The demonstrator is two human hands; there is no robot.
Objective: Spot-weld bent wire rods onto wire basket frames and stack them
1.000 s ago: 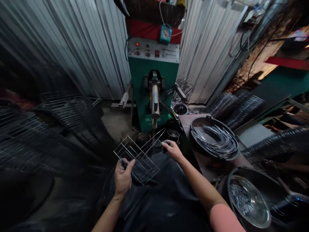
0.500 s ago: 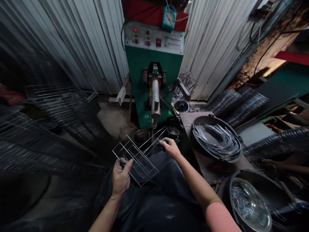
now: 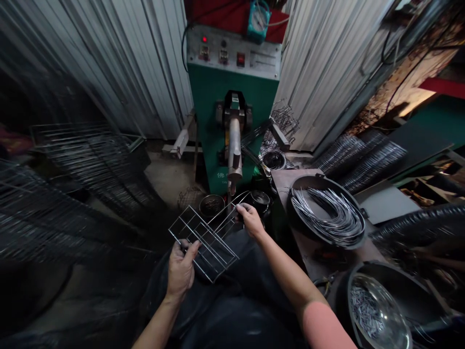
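My left hand [image 3: 182, 269] grips the left edge of a flat wire grid [image 3: 203, 242], thumb on top, above my lap. Up and to the right, my right hand [image 3: 249, 219] pinches a thin bent wire piece [image 3: 227, 220] that reaches toward the grid's upper right side. Whether that piece is joined to the grid I cannot tell. Both hands are below the metal arm [image 3: 234, 145] of a green machine [image 3: 203, 106]; the wire's curved end lies just under the arm's tip.
On the right, a round pan [image 3: 296, 218] holds bent wires on a bench [image 3: 281, 182]. Nearer, a metal bowl [image 3: 394, 310] of short pieces rests in a larger black pan. Stacked wire racks [image 3: 90, 155] stand at the left. A small bowl [image 3: 211, 204] sits at the machine's foot.
My right hand has moved slightly left, closer to the grid, with the wire piece. My left hand and the grid are almost where they were. The view has shifted a little.
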